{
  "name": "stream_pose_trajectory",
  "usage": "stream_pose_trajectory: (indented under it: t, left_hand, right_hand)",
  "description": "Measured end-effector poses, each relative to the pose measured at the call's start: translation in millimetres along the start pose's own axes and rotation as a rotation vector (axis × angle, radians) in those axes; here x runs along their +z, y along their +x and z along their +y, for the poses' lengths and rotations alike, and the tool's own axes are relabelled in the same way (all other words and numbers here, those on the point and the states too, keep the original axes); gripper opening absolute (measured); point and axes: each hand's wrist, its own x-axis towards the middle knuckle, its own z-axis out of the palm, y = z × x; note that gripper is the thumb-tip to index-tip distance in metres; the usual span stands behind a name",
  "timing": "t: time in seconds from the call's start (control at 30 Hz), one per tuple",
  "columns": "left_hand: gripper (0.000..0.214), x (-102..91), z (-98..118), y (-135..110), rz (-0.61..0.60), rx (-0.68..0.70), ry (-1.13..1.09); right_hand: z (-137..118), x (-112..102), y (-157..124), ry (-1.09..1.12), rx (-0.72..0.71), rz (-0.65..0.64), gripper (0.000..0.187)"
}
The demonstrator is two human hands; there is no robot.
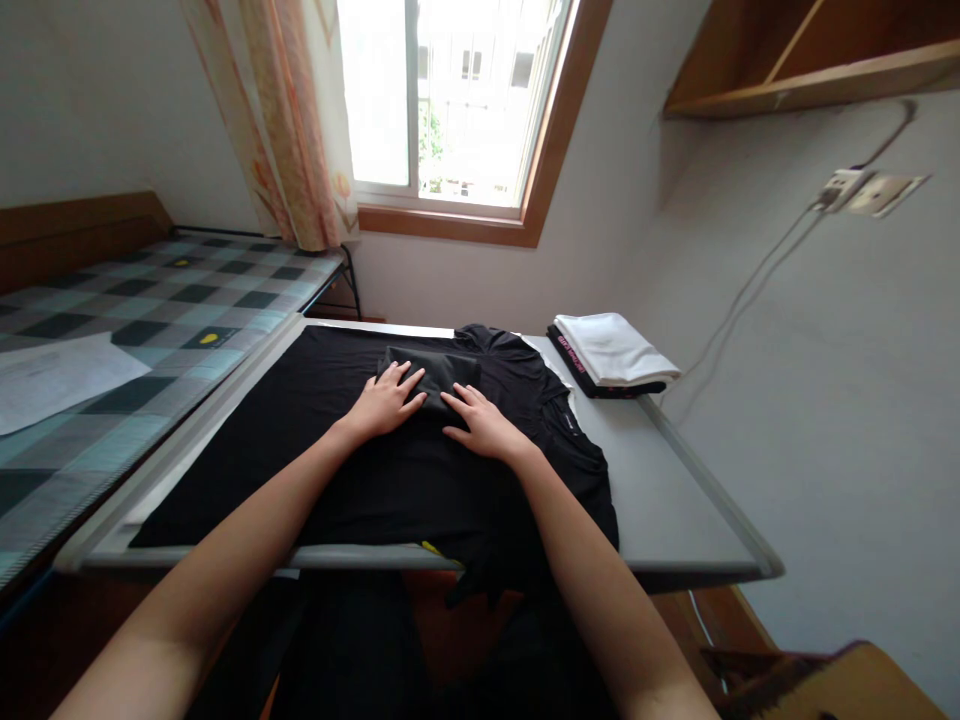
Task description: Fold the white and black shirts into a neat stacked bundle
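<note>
A black T-shirt (247, 430) is spread across the table, its collar toward the right and its hem toward the left. One sleeve hangs over the near edge. At its middle is a dark, slightly shiny rectangular patch (442, 372); whether it is a print or a separate piece I cannot tell. My left hand (386, 402) lies on the patch's left part with fingers spread. My right hand (480, 420) rests at its right part, fingers also apart. Neither hand grips anything.
Folded clothes (615, 350), white over black with pink lettering, sit at the table's (675, 480) far right. A checked bed (240, 285) with a paper sheet (60, 380) stands left. Beyond are a curtain (292, 120) and window (457, 110). Cords hang from a wall socket (844, 188).
</note>
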Motion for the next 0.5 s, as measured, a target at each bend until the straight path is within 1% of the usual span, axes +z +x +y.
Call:
stream_pose_trajectory:
  t: [0.5]
  left_hand:
    - [0.059, -0.5, 0.6, 0.5, 0.006, 0.016, 0.006]
  right_hand:
    - [-1.4, -2.4, -0.1, -0.053, -0.002, -0.026, 0.067]
